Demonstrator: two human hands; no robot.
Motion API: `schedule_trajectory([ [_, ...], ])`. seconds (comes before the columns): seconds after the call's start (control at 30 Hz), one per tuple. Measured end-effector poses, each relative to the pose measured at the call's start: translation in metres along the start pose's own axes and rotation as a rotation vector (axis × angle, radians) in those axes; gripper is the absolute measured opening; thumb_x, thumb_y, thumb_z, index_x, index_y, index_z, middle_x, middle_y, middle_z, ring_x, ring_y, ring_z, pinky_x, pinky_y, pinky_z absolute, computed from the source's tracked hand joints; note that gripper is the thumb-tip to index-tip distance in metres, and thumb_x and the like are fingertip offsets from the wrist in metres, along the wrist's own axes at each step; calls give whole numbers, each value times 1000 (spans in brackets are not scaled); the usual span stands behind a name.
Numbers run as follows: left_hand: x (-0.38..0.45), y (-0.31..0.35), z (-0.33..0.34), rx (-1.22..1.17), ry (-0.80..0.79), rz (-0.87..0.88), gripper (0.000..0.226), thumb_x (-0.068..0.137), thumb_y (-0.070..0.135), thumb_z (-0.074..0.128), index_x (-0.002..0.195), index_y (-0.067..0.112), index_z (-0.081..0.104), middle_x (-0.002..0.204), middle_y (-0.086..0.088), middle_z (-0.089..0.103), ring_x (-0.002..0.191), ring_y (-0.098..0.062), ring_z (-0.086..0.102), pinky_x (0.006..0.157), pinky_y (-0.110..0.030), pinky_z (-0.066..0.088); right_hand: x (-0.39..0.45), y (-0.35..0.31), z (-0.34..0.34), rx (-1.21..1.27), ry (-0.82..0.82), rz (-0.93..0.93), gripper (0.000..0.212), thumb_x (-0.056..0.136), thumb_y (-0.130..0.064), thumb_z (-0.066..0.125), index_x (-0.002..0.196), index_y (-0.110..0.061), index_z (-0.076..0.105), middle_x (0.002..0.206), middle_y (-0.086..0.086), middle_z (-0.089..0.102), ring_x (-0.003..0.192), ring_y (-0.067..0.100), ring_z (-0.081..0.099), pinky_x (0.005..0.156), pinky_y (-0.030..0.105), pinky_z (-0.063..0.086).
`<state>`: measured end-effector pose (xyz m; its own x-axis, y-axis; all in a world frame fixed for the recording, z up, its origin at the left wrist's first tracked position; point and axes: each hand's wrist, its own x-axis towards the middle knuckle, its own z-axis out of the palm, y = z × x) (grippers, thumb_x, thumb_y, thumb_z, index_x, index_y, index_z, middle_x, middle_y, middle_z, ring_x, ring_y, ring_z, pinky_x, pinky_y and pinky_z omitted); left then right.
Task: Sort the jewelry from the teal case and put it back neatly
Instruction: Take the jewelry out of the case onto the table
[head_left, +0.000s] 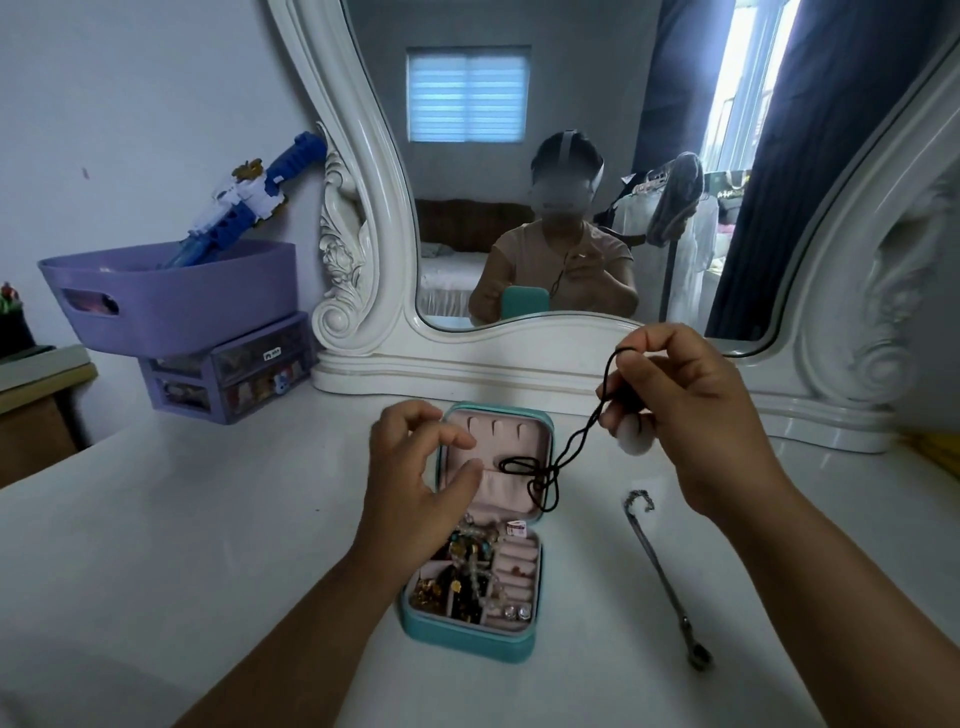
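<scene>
The teal case (470, 631) lies open on the white dresser top, its pink lid propped up behind. Its lower half holds a tangle of beads, gold pieces and rings (467, 577). My right hand (691, 410) is raised to the right of the lid and pinches a black cord necklace (563, 449) with a pale round pendant (636, 439) under the fingers. The cord's far loops trail down onto the lid's pocket. My left hand (421, 478) hovers over the lid's left side, fingers loosely spread, holding nothing.
A silver chain (662, 571) lies stretched out on the dresser top to the right of the case. A large white-framed mirror (519, 156) stands behind. At the far left, a purple basket (166, 296) with a blue toy sits on small purple drawers (234, 374).
</scene>
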<state>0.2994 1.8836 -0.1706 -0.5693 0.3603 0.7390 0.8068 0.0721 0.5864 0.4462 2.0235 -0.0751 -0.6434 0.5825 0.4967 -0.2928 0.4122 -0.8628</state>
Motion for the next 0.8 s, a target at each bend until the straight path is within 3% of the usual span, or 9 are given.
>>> schedule_trajectory([
  [0.07,3,14,-1,71,128,156,17,72,33,62,80,19,64,97,12,43,100,-8,41,90,-12,31,-4,3,-7,0,14,37,15,94,-10,46,83,-15,55,60,-2,63,47,12,57,41,19,42],
  [0.13,4,33,2,42,126,276,16,73,33,64,82,20,64,96,9,50,97,-10,48,86,-25,39,-7,4,-13,25,17,66,14,93,-10,46,83,-14,56,59,-1,63,46,13,57,41,19,42],
  [0.2,1,56,11,-153,-87,217,23,76,35,64,98,29,60,102,12,59,101,-7,55,88,-23,44,-10,4,-17,66,3,88,13,93,-10,47,85,-13,56,59,-1,63,47,14,57,41,19,42],
  [0.3,-3,79,37,-321,-451,-13,55,83,30,62,129,41,34,118,17,56,117,5,49,97,-11,36,-14,3,-24,147,-35,99,11,93,-9,47,88,-11,56,62,2,63,49,15,57,42,20,43],
  [0.37,-2,85,54,-337,-536,-74,52,89,20,57,132,36,34,107,12,62,106,2,56,91,-15,41,-17,4,-33,175,-39,98,13,93,-8,47,85,-12,57,63,3,62,49,16,57,43,19,43],
  [0.5,6,88,69,-487,-589,-197,23,94,12,48,106,32,51,65,7,58,55,-8,53,56,-20,43,-26,15,-64,127,64,138,16,92,-9,48,81,-14,58,68,5,62,49,16,58,42,21,41],
  [0.63,14,90,82,-403,-620,-220,12,90,20,57,82,26,63,49,15,55,50,-9,44,50,-20,37,-47,34,-99,44,152,276,13,89,-6,53,79,-10,60,61,11,57,46,17,58,42,28,39],
  [0.73,20,96,100,-265,-533,-260,25,85,28,64,62,22,58,40,13,48,36,1,38,40,-14,30,-64,46,-114,5,113,397,10,87,-2,55,79,-4,60,57,13,57,47,22,58,41,25,44],
  [0.8,20,100,116,-187,-491,-261,30,83,31,65,57,21,55,45,11,49,39,1,42,46,-20,35,-74,53,-115,10,74,469,10,86,1,55,78,-2,61,59,14,56,48,25,59,42,25,47],
])
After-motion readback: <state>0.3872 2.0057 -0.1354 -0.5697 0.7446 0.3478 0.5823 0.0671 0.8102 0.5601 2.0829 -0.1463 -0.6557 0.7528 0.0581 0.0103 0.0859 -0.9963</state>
